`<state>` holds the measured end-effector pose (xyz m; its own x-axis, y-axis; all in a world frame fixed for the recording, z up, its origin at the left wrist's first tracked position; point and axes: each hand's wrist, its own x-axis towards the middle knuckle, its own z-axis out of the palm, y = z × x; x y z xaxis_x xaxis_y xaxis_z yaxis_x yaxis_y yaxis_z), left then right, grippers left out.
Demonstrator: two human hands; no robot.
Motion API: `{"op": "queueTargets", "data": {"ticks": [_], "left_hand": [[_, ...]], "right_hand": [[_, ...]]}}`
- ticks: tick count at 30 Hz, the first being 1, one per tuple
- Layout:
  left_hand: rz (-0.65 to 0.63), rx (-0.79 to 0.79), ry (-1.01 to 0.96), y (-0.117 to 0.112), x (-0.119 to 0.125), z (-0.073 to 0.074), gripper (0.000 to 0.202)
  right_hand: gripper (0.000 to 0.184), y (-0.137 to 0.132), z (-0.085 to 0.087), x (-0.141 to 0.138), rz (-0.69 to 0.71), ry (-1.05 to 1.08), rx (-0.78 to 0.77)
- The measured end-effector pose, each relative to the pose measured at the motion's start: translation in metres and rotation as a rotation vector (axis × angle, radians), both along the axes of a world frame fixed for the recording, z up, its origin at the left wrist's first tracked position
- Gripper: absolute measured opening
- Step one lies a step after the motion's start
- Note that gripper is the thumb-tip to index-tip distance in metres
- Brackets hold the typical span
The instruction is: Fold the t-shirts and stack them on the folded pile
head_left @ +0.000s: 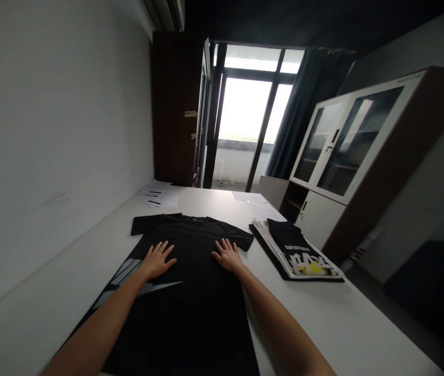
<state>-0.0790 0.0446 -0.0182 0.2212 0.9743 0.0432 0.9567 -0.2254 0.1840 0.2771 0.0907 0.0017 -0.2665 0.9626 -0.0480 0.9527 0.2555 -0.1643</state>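
A black T-shirt point(194, 292) lies spread flat on the white table point(331, 324), its collar toward the far end and a grey-white print along its left side. My left hand point(157, 259) rests palm down on the shirt's chest, fingers spread. My right hand point(227, 255) lies flat on the shirt near its right sleeve, fingers apart. Neither hand holds anything.
A stack of folded shirts point(298, 250) sits on the table right of the spread shirt. Paper sheets point(157, 194) lie at the far left corner by the wall. A glass-door cabinet point(347, 151) stands at the right, with a bright glass door behind the table.
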Motion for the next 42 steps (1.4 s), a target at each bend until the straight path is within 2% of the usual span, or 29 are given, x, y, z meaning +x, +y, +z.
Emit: {"op": "queueTargets", "data": {"ticks": [4, 7, 11, 15, 18, 21, 25, 29, 33, 36, 38, 42], "left_hand": [[-0.026, 0.044, 0.011, -0.003, 0.007, 0.003, 0.078], [-0.105, 0.076, -0.013, -0.009, 0.020, 0.009, 0.074], [-0.178, 0.016, -0.040, -0.017, 0.033, 0.012, 0.075], [-0.144, -0.031, -0.037, -0.017, 0.029, 0.010, 0.080], [-0.119, -0.035, -0.035, -0.015, 0.025, 0.008, 0.082], [-0.130, -0.013, -0.030, -0.015, 0.026, 0.009, 0.083], [-0.154, 0.042, -0.036, -0.018, 0.032, 0.011, 0.082], [-0.143, 0.013, -0.026, -0.019, 0.032, 0.010, 0.084], [-0.098, 0.004, -0.022, -0.016, 0.028, 0.007, 0.085], [-0.060, 0.070, -0.021, -0.015, 0.028, 0.008, 0.084], [-0.082, 0.111, -0.030, -0.016, 0.030, 0.009, 0.083], [-0.170, 0.088, -0.046, -0.018, 0.034, 0.010, 0.083]], "right_hand": [[0.081, -0.001, -0.001, 0.004, -0.020, -0.004, 0.110], [0.081, -0.010, 0.001, -0.012, 0.103, 0.017, 0.158], [0.081, -0.019, 0.003, -0.031, 0.244, 0.061, 0.068], [0.082, -0.012, 0.000, -0.022, 0.166, 0.052, -0.005], [0.083, -0.004, -0.001, -0.008, 0.074, 0.024, 0.004], [0.083, -0.005, 0.001, -0.004, 0.058, 0.010, 0.048], [0.080, -0.016, 0.005, -0.018, 0.199, 0.042, 0.127], [0.077, -0.022, 0.005, -0.031, 0.353, 0.097, 0.099], [0.077, -0.016, 0.003, -0.024, 0.252, 0.096, 0.048], [0.077, -0.014, 0.004, -0.018, 0.168, 0.078, 0.058], [0.078, -0.018, 0.008, -0.020, 0.210, 0.084, 0.082], [0.078, -0.032, 0.016, -0.033, 0.418, 0.138, 0.074]]}}
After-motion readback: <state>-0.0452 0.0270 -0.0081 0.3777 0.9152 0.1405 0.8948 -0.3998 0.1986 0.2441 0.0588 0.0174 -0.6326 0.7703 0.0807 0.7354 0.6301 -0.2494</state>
